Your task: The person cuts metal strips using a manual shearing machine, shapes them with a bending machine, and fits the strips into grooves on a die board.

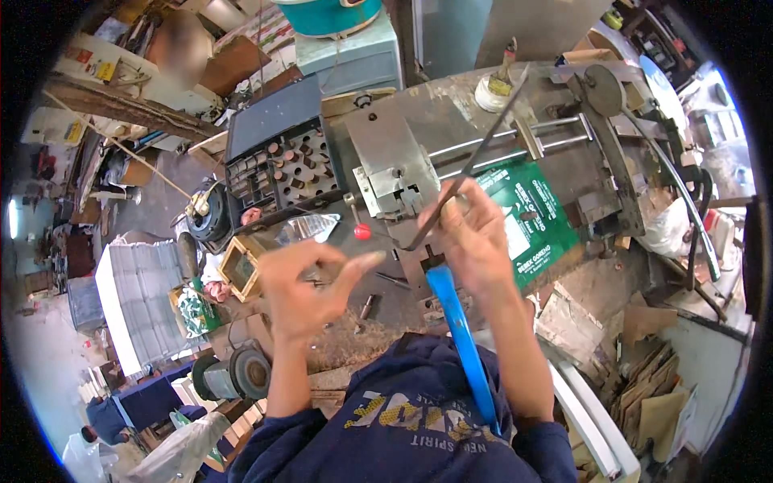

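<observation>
Overhead, held above the cluttered bench's (pixel 451 121) middle: a long tool, thin dark metal blade (pixel 467 169) on a bright blue handle (pixel 463 338). Gripped by the right hand (pixel 475 237), wrist raised. Hovered alongside, left hand (pixel 306 286) empty, fingers loosely spread.

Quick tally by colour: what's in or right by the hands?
Blue: 1, blue tool handle, under the right hand
Dark metal: 1, thin rod, in the right hand
Red: 1, lever knob, beyond the empty left hand
Total: 3
</observation>
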Demonstrator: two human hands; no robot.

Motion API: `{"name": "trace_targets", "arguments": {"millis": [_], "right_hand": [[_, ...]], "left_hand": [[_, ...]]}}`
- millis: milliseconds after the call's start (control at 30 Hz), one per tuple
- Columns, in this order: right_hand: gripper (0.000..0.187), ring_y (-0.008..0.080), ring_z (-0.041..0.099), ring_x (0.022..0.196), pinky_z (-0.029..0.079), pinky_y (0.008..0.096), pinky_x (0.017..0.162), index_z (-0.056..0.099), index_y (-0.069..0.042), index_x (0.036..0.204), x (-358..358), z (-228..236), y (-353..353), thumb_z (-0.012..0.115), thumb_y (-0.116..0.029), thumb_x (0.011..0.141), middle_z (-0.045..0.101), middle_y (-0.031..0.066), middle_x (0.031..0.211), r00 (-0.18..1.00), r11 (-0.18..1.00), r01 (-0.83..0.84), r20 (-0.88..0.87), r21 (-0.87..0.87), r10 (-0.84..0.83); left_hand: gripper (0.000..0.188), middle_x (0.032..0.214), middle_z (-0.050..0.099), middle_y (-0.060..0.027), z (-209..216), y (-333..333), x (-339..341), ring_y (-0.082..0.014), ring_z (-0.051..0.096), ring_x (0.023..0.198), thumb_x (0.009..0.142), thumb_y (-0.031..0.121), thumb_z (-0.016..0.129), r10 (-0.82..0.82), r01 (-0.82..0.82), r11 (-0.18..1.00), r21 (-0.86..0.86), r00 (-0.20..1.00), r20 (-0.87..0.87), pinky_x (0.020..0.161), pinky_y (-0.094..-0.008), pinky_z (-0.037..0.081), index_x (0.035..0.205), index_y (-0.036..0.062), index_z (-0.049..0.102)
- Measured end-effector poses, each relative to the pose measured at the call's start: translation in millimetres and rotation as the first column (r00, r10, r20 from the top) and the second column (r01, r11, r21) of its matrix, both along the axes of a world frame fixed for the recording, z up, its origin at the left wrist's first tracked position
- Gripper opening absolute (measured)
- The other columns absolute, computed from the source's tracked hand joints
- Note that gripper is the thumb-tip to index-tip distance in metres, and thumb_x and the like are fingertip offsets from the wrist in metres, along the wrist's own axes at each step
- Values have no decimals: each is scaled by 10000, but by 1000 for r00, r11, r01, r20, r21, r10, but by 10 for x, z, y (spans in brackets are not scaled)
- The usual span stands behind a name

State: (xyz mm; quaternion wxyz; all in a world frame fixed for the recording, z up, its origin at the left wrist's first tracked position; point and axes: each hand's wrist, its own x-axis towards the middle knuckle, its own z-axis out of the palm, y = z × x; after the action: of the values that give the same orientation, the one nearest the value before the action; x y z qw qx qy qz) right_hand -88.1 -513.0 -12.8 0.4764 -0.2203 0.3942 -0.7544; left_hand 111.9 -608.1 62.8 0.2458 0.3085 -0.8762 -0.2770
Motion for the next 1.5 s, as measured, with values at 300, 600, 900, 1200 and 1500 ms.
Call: {"name": "trace_targets", "arguments": {"millis": [300,600,900,1200,1500], "right_hand": [[333,156,628,813,483,307,751,557,-13,1017,-531,26,20,728,-283,922,648,91,872,933,960,-278,-248,-30,263],[276,146,653,829,504,301,753,648,-6,1107,-273,-249,650,652,-243,965,694,93,908,638,849,181,-716,497,283],[613,135,459,647,391,347,613,612,14,814,817,-191,2536,473,-550,1009,521,3,665,902,470,85,-268,878,337],[629,179,446,599,372,410,569,569,30,717,825,53,2111,551,-553,954,458,90,588,856,264,101,-219,959,468],[628,288,623,662,494,436,694,699,69,994,814,91,2030,562,-543,952,615,197,674,816,156,117,-185,981,548]], "left_hand": [[295,1022,675,-133,-80,-107,-40,-311,672,932,756,-14,727,-306,298,948,110,950,68,819,-381,547,1040,61,732],[216,715,605,-102,-881,-351,-191,-215,577,610,782,-77,701,1,-16,994,-112,992,-130,567,-299,446,977,3,747],[229,669,618,-102,-1569,-362,-464,-142,516,526,767,-29,723,158,-146,983,112,981,-109,498,-281,388,993,-13,757],[367,732,629,-95,-1653,-303,-509,-207,570,572,686,-16,670,132,-128,984,126,991,-18,540,-316,442,1038,42,753],[187,711,678,-94,-1296,-503,-302,-128,599,616,800,34,777,266,-263,964,40,946,-185,587,-255,461,983,-2,770]]}}
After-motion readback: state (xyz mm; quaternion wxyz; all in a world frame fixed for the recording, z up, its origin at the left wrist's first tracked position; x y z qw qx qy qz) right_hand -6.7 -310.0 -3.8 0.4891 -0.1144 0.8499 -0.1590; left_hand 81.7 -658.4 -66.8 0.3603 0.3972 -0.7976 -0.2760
